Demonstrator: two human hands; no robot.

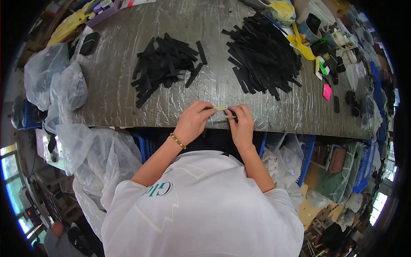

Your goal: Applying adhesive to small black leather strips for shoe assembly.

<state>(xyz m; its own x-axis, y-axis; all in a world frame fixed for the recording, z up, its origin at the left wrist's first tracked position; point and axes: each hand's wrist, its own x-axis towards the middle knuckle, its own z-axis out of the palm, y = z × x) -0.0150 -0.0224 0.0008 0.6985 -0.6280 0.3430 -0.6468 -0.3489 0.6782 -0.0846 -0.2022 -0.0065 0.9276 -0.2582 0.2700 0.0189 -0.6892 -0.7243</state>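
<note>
Near the table's front edge, my left hand [195,119] pinches one end of a small pale, flat piece [220,108] between thumb and fingers. At its other end is my right hand [241,124], fingers closed, with the fingertips at or beside the piece. A thin, light-coloured sliver [231,116] shows between the right thumb and fingers; its kind is too small to tell. Beyond my hands lie two heaps of short black strips: a smaller heap [165,64] ahead to the left and a larger heap [263,55] ahead to the right. Both hands are apart from the heaps.
The grey, shiny-covered table [214,81] carries yellow scissors [299,43], a pink tag [327,91] and tubs [314,23] at the right. Clear plastic bags [51,81] crowd the left edge. Blue crates [306,158] stand below the front edge.
</note>
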